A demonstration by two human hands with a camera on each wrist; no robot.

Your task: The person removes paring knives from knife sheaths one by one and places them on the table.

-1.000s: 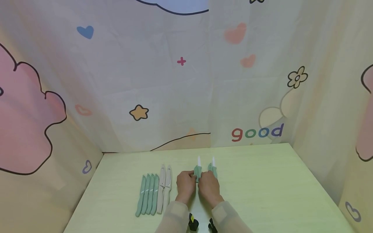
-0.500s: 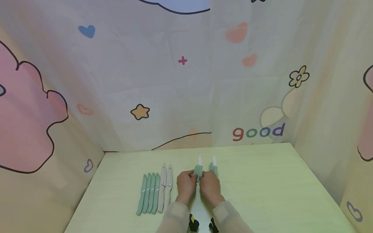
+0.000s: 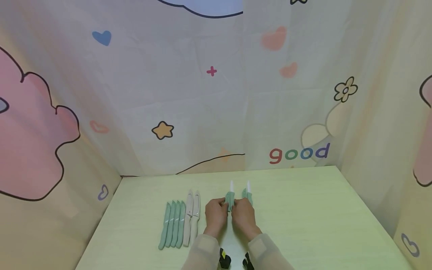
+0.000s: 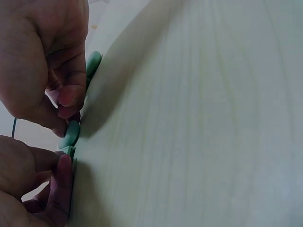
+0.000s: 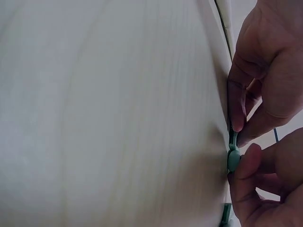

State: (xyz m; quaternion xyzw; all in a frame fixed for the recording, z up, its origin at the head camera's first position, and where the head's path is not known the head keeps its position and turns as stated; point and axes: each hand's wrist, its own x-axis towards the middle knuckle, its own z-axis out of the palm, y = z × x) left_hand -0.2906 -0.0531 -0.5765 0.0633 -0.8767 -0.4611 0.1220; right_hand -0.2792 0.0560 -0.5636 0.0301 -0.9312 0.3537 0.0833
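Observation:
In the head view, a green paring knife (image 3: 232, 193) with a white blade lies side by side with its green sheath (image 3: 227, 198), blade pointing to the back. My left hand (image 3: 216, 216) pinches the sheath, whose end (image 4: 69, 150) shows between the fingertips in the left wrist view. My right hand (image 3: 244, 215) pinches the knife's rounded handle, its end (image 5: 234, 161) visible in the right wrist view. Just beyond the right hand lies a second green knife (image 3: 249, 193) with a white blade, beside another green sheath (image 3: 244, 193). The right hand partly covers this pair.
Several green sheathed knives (image 3: 172, 225) lie in a row on the left part of the light wooden table (image 3: 303, 217). Two whitish sheathed knives (image 3: 191, 217) adjoin that row. Behind the table's back edge hangs a printed curtain (image 3: 202, 112).
The sheath and knife in my hands appear slightly closer together. Both hands keep their grip in nearly the same place, and the head view shifts a little.

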